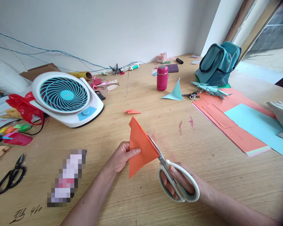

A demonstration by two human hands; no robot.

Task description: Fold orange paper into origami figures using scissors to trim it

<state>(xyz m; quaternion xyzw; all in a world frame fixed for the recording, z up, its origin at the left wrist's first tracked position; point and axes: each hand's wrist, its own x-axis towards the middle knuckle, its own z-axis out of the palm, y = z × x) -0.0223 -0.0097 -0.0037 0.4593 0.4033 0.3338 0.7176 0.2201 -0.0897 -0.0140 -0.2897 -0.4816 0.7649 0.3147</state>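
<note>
Pinched between thumb and fingers of my left hand (122, 156) is a folded piece of orange paper (141, 146), roughly triangular, held above the table. My right hand (179, 180) grips white-handled scissors (191, 182), its fingers through the loops. The scissor blades lie along the paper's right edge, close to its right corner. How far the blades cut into the paper I cannot tell. A small orange paper scrap (132, 111) rests on the table just beyond the folded piece.
A white fan (94, 103) stands at left, above black scissors (13, 175). Farther back are a pink flask (162, 78), a folded blue paper (175, 91) and keys (192, 95). Orange sheets (226, 125), a blue sheet (254, 121) and a teal bag (217, 67) lie at right.
</note>
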